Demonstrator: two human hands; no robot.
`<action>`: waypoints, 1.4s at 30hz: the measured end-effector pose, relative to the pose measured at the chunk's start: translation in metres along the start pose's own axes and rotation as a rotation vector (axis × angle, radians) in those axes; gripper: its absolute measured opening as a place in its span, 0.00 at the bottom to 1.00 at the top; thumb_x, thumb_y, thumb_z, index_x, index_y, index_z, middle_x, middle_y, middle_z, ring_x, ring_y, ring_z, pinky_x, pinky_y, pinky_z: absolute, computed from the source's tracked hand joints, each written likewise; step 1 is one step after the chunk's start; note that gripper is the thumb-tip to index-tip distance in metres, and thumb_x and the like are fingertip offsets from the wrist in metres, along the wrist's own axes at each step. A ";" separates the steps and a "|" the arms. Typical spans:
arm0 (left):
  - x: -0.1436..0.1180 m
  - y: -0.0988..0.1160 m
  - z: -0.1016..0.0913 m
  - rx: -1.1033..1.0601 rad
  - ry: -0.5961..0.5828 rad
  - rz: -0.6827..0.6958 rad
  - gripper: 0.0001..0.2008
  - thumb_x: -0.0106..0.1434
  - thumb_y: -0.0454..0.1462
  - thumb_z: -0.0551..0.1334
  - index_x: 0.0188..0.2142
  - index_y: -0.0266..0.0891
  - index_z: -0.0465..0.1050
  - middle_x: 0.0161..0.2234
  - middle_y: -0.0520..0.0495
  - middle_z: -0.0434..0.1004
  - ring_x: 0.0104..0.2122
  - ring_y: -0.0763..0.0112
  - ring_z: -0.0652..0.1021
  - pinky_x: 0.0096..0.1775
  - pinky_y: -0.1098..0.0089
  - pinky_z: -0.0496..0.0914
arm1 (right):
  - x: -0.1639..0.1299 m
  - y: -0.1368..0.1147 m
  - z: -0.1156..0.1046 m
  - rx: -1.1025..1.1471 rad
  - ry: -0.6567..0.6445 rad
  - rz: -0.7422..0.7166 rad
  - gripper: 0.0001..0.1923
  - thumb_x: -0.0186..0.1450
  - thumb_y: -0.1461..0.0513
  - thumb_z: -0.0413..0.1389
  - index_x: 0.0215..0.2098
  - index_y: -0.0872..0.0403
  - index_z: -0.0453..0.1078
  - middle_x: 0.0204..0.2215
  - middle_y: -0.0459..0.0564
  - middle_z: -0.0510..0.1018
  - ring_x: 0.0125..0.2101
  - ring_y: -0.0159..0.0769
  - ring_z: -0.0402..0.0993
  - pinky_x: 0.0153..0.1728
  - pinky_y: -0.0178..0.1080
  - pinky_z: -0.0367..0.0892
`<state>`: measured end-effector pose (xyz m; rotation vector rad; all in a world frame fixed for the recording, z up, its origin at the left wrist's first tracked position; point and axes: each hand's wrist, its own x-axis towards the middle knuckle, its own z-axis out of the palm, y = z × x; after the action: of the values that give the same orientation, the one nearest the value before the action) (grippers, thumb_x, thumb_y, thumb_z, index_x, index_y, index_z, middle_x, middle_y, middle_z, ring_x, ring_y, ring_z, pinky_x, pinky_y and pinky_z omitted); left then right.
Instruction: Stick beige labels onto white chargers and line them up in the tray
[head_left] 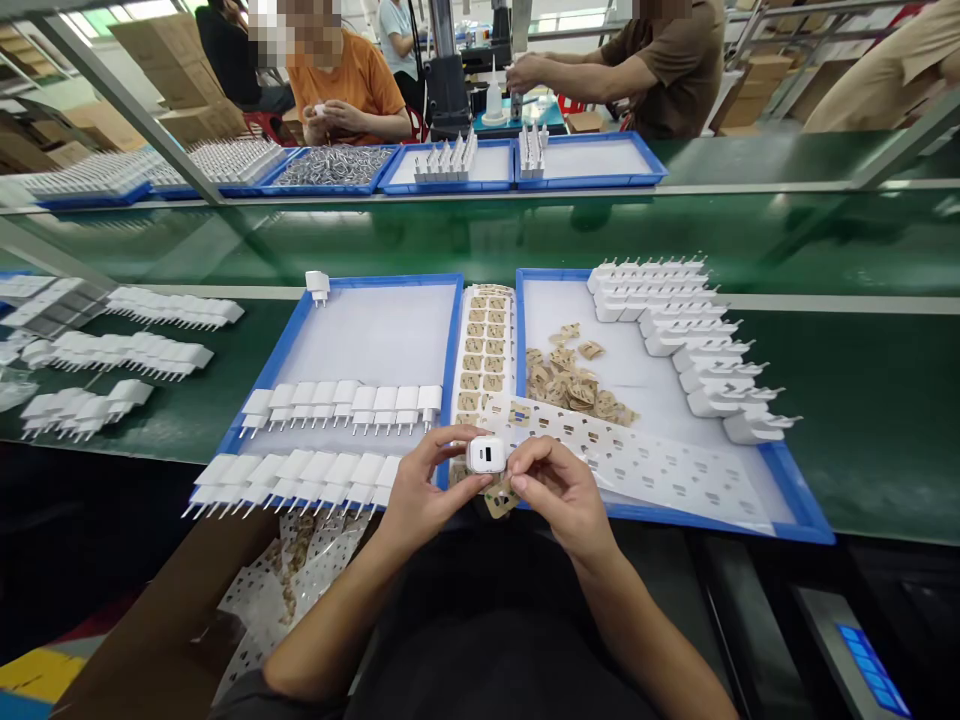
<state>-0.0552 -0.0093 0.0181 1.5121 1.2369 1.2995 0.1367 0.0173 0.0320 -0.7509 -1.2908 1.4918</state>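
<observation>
My left hand (420, 490) and my right hand (559, 490) both grip a small white charger plug (486, 455) at the near edge of the bench, its port face toward me. A tan sticker backing (501, 497) hangs under the fingers of my right hand. Directly behind the plug lies a white sticker sheet (637, 462) with punched-out holes, and a strip of tan labels (484, 350) sits between two blue trays.
The left blue tray (300, 325) carries two rows of white plugs (341, 402). The right blue tray (802, 510) carries loose tan labels (574, 385) and stacked plugs (690, 340). A cardboard box (180, 620) with used sheets sits at lower left. Other people work across the green conveyor (862, 240).
</observation>
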 end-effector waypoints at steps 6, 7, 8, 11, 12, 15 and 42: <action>-0.001 0.000 0.001 0.165 0.039 0.131 0.18 0.61 0.34 0.70 0.50 0.46 0.72 0.48 0.44 0.77 0.52 0.59 0.77 0.54 0.57 0.73 | 0.008 -0.001 0.008 -0.045 0.203 0.024 0.05 0.64 0.58 0.63 0.34 0.50 0.73 0.32 0.47 0.76 0.35 0.36 0.73 0.39 0.38 0.70; 0.000 0.000 0.001 0.177 0.036 0.143 0.18 0.61 0.34 0.71 0.50 0.45 0.72 0.48 0.43 0.77 0.52 0.58 0.77 0.54 0.57 0.73 | 0.010 -0.001 0.009 -0.050 0.210 0.018 0.05 0.64 0.58 0.63 0.34 0.50 0.73 0.32 0.47 0.76 0.36 0.36 0.74 0.40 0.39 0.70; 0.000 0.001 0.002 0.185 0.035 0.152 0.18 0.61 0.35 0.71 0.50 0.45 0.72 0.47 0.44 0.77 0.52 0.58 0.77 0.53 0.57 0.73 | 0.011 -0.001 0.010 -0.052 0.214 0.012 0.05 0.65 0.58 0.63 0.34 0.50 0.73 0.32 0.46 0.76 0.36 0.36 0.74 0.40 0.39 0.70; 0.001 0.002 0.003 0.204 0.043 0.171 0.18 0.61 0.36 0.71 0.49 0.45 0.71 0.46 0.44 0.77 0.50 0.59 0.77 0.52 0.58 0.73 | 0.013 -0.001 0.013 -0.057 0.213 0.001 0.04 0.65 0.59 0.62 0.34 0.50 0.73 0.32 0.46 0.76 0.35 0.35 0.74 0.41 0.38 0.70; 0.002 0.003 0.003 0.207 0.046 0.177 0.19 0.61 0.36 0.71 0.49 0.45 0.71 0.46 0.45 0.77 0.50 0.59 0.77 0.52 0.59 0.73 | 0.013 -0.001 0.013 -0.058 0.212 -0.001 0.03 0.65 0.59 0.62 0.34 0.49 0.73 0.32 0.45 0.76 0.35 0.35 0.74 0.41 0.38 0.70; 0.002 0.003 0.004 0.209 0.048 0.185 0.19 0.60 0.35 0.72 0.49 0.45 0.71 0.46 0.45 0.77 0.50 0.61 0.77 0.52 0.59 0.72 | 0.013 0.000 0.014 -0.069 0.211 -0.011 0.03 0.65 0.60 0.62 0.34 0.49 0.73 0.32 0.46 0.76 0.36 0.35 0.74 0.41 0.38 0.70; -0.002 -0.002 0.009 0.227 0.178 0.253 0.20 0.60 0.33 0.72 0.48 0.46 0.68 0.47 0.45 0.76 0.50 0.61 0.77 0.51 0.57 0.74 | 0.021 0.011 0.015 -0.155 0.262 -0.144 0.04 0.68 0.60 0.59 0.41 0.49 0.72 0.40 0.49 0.73 0.44 0.38 0.73 0.42 0.40 0.75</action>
<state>-0.0469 -0.0100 0.0137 1.7914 1.3780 1.5259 0.1134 0.0319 0.0281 -0.9021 -1.2409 1.1471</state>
